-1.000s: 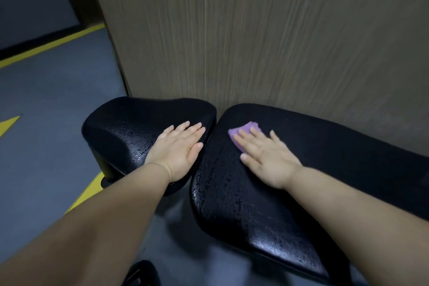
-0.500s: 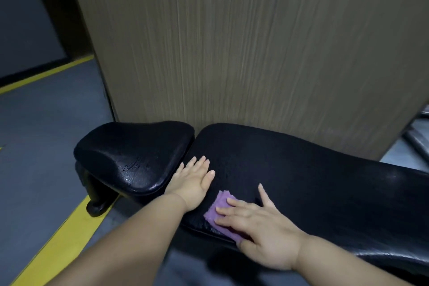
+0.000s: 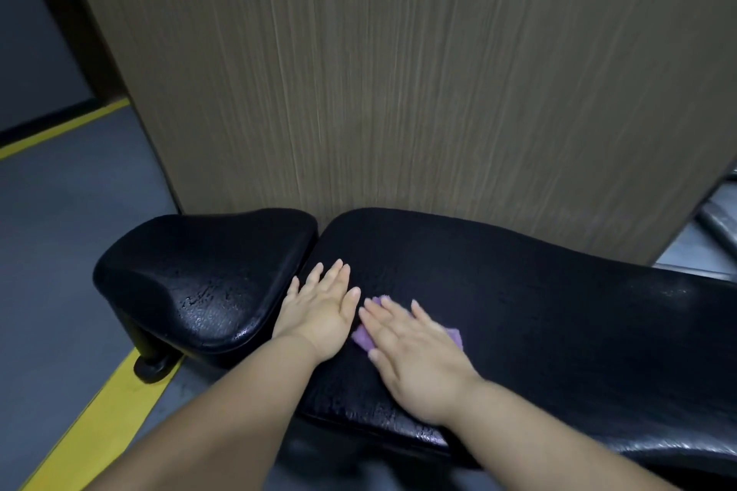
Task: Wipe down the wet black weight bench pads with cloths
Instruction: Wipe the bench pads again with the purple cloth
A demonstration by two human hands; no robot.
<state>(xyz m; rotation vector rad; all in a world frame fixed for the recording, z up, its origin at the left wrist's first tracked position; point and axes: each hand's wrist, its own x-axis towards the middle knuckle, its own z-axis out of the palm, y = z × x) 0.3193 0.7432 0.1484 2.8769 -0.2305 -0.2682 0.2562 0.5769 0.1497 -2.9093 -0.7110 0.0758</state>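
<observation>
Two black bench pads lie side by side: a short seat pad (image 3: 207, 279) on the left with water drops on it, and a long back pad (image 3: 538, 315) on the right. My right hand (image 3: 414, 351) lies flat, fingers straight, pressing a purple cloth (image 3: 452, 336) onto the long pad near its left end. My left hand (image 3: 321, 311) rests flat beside it with straight fingers, at the left edge of the long pad by the gap between the pads. Most of the cloth is hidden under my right hand.
A tall wood-grain panel (image 3: 399, 92) stands right behind the bench. Grey floor (image 3: 60, 251) with yellow lines (image 3: 107, 399) lies to the left. A black bench foot (image 3: 153, 365) stands on the yellow line. Metal bars (image 3: 718, 227) show at the far right.
My right hand slid the cloth from the front edge of the long pad further up and right. My left hand shifted from the seat pad's edge onto the long pad's edge.
</observation>
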